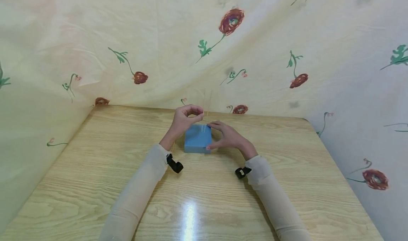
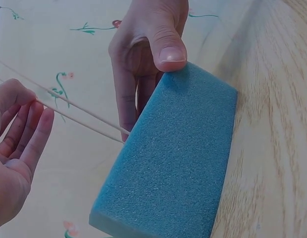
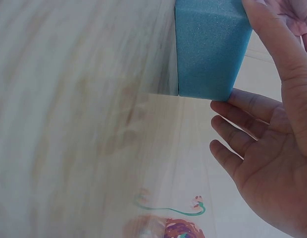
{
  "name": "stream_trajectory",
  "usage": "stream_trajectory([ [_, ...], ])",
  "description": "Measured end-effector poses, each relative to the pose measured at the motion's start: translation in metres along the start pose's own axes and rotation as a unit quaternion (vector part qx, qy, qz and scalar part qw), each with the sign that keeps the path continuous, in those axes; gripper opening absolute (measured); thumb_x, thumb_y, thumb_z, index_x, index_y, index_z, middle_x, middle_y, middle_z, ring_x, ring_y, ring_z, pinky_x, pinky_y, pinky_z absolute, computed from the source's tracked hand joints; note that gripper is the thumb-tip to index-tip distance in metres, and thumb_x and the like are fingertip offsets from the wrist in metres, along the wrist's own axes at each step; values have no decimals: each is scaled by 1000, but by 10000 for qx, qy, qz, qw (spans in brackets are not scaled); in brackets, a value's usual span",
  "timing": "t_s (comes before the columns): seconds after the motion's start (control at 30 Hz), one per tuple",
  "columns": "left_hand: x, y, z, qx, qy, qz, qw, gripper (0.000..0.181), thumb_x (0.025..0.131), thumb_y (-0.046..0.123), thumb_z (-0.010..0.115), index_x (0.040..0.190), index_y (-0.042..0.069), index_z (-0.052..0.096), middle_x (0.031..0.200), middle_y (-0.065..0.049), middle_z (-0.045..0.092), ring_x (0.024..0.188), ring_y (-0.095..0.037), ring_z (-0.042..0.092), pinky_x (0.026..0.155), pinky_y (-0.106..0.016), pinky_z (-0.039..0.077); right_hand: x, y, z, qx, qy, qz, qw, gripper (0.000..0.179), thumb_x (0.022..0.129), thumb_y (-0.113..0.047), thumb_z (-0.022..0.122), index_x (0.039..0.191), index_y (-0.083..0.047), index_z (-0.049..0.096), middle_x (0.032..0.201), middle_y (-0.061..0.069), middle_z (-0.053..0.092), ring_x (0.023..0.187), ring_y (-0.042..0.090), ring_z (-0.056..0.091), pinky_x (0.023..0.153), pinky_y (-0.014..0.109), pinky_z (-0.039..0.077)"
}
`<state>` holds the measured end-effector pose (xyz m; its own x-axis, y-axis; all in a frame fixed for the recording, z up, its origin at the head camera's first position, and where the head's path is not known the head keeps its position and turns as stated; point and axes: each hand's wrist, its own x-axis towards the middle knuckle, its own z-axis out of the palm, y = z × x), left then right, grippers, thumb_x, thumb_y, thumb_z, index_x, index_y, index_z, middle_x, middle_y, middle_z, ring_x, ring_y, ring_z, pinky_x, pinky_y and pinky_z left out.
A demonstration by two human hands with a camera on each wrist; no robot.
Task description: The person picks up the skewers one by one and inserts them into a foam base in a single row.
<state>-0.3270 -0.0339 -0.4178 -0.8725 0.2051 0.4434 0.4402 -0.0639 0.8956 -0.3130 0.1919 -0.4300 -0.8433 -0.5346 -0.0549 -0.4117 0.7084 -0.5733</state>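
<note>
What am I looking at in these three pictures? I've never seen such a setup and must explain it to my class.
There is no robot here, just a person's bare left hand and right hand. The widest picture comes from a camera worn on the head; the two close-ups come from cameras on the left and right wrists. A blue foam block sits on a wooden table. Two thin sticks rise from its top, apparently stuck in. The left hand pinches one of them between thumb and fingers, while the right hand holds the block.
</note>
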Motion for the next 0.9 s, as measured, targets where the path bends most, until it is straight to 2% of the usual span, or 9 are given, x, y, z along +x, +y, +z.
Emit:
stream_trajectory([
  [0.23, 0, 0, 0, -4, -22, 2, 10000, 14, 91, 1, 74, 103, -7, 73, 94, -14, 74, 82, -9, 69, 93, -50, 57, 0, -1, 0, 5, -8, 14, 10000, 100, 74, -49, 89, 155, -11, 44, 161, 17, 38, 149, 40, 37, 118, 59, 36],
  [0.43, 0, -1, 1, 45, -33, 48, 10000, 16, 91, -1, 73, 105, -8, 73, 99, -26, 72, 82, -7, 68, 85, -30, 59, 1, -1, 0, 27, -22, 6, 10000, 100, 75, -48, 89, 155, -10, 43, 162, 18, 37, 149, 40, 36, 119, 59, 36],
  [0.53, 0, 0, 1, 50, -39, 47, 10000, 16, 91, -2, 73, 105, -9, 72, 100, -27, 72, 82, -7, 69, 82, -24, 59, 1, 0, 0, 42, -23, 0, 10000, 100, 75, -47, 90, 155, -10, 43, 161, 17, 37, 149, 39, 37, 119, 58, 36],
  [0.73, 1, 1, 2, 65, -47, 34, 10000, 14, 90, -1, 74, 103, -7, 73, 95, -16, 75, 83, -6, 70, 82, -24, 60, 1, 0, -1, 27, -19, -41, 10000, 99, 75, -46, 90, 155, -9, 44, 161, 18, 38, 148, 39, 38, 118, 58, 37],
  [0.9, 1, -1, 2, 92, -125, 122, 9998, 17, 91, 0, 73, 104, -11, 71, 97, -23, 74, 82, -5, 70, 82, -24, 60, 1, 0, -1, 6, -30, -40, 10000, 99, 75, -46, 90, 155, -9, 44, 161, 17, 38, 149, 39, 37, 118, 58, 36],
])
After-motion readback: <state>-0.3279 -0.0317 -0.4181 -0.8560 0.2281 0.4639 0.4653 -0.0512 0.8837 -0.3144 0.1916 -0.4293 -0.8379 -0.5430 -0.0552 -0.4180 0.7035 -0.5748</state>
